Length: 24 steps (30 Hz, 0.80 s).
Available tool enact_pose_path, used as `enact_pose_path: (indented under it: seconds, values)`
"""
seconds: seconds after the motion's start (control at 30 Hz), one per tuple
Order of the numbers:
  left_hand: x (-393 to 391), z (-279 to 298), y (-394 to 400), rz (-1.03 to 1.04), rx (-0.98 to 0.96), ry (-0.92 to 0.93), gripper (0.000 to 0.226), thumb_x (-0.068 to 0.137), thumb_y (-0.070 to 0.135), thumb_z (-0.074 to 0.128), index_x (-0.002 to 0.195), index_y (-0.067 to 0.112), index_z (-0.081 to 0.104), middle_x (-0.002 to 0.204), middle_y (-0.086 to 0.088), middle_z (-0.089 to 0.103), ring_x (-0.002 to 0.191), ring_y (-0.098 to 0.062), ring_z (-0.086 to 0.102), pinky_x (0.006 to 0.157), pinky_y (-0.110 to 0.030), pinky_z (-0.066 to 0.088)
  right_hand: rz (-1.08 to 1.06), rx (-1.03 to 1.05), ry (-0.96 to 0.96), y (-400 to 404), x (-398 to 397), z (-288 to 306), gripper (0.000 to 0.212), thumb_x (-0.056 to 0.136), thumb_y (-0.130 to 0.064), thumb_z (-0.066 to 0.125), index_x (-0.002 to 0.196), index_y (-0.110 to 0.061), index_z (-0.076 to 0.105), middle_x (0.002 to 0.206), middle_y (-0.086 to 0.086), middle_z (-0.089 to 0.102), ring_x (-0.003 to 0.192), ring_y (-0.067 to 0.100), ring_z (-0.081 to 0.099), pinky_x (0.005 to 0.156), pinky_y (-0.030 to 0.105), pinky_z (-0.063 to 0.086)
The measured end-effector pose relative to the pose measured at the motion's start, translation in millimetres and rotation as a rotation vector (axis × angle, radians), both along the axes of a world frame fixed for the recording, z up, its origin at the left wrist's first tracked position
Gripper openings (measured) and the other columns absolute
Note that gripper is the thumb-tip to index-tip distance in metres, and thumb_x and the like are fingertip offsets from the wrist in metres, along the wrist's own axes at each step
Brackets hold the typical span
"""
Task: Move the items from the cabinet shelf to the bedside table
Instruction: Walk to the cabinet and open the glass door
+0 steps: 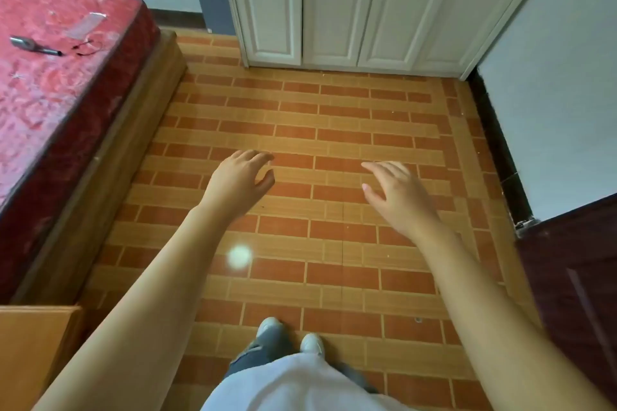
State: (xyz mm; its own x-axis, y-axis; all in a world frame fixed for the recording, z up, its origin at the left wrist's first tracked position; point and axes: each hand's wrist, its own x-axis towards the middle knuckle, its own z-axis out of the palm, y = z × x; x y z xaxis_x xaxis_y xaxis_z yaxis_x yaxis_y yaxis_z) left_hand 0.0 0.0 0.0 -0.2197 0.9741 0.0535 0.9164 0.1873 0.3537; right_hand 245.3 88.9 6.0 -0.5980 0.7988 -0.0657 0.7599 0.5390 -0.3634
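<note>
A white cabinet [350, 10] stands against the far wall with all its doors closed, so its shelf and any items inside are hidden. An orange wooden bedside table [33, 344] shows its corner at the lower left. My left hand [238, 180] and my right hand [397, 192] are both stretched forward over the tiled floor, fingers relaxed and loosely spread, holding nothing. Both hands are well short of the cabinet doors.
A bed with a red mattress [50, 93] on a wooden frame runs along the left; a dark metal tool [33, 46] and a thin cord lie on it. A dark wooden door [574, 294] stands at the right. Brick-pattern floor [334, 117] lies between me and the cabinet.
</note>
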Motion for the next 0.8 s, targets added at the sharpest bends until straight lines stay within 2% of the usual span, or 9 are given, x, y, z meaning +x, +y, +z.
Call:
enact_pose_path:
  seconds: [0.13,0.3,0.53,0.8]
  values:
    - [-9.6,0.5,23.1,0.029,0.02,0.003,0.035,0.093,0.028,0.047,0.125,0.015,0.053,0.12,-0.005,0.06,0.117,-0.023,0.049,0.09,-0.034,0.042,0.014,0.012,0.003,23.5,-17.7,-1.5,0.043,0.095,-0.028,0.042,0.136,-0.015,0.041,0.139,0.001,0.049,0.133,0.018,0.036,0.109,0.035,0.031]
    - [-37.7,-1.3,66.2,0.013,0.02,0.032,0.036,0.093,0.029,0.046,0.126,0.015,0.052,0.124,-0.006,0.059,0.12,-0.025,0.048,0.094,-0.036,0.041,0.025,0.029,-0.008,64.0,-50.8,-4.3,0.043,0.096,-0.028,0.042,0.137,-0.015,0.04,0.14,0.002,0.048,0.134,0.019,0.035,0.11,0.035,0.03]
    - [-105.3,0.7,153.3,-0.002,0.024,0.017,0.036,0.093,0.029,0.045,0.125,0.014,0.052,0.122,-0.006,0.06,0.118,-0.024,0.049,0.092,-0.035,0.041,0.017,0.035,-0.02,144.4,-117.6,-1.5,0.044,0.096,-0.029,0.041,0.137,-0.016,0.04,0.14,0.0,0.047,0.135,0.018,0.034,0.109,0.036,0.033]
    - [-175.8,13.0,255.8,-0.053,-0.007,0.037,0.036,0.093,0.03,0.046,0.126,0.015,0.052,0.126,-0.006,0.058,0.121,-0.025,0.047,0.096,-0.037,0.041,-0.044,0.075,-0.037,238.4,-180.0,19.0,0.045,0.096,-0.03,0.042,0.138,-0.017,0.038,0.142,0.0,0.045,0.135,0.017,0.035,0.111,0.033,0.028]
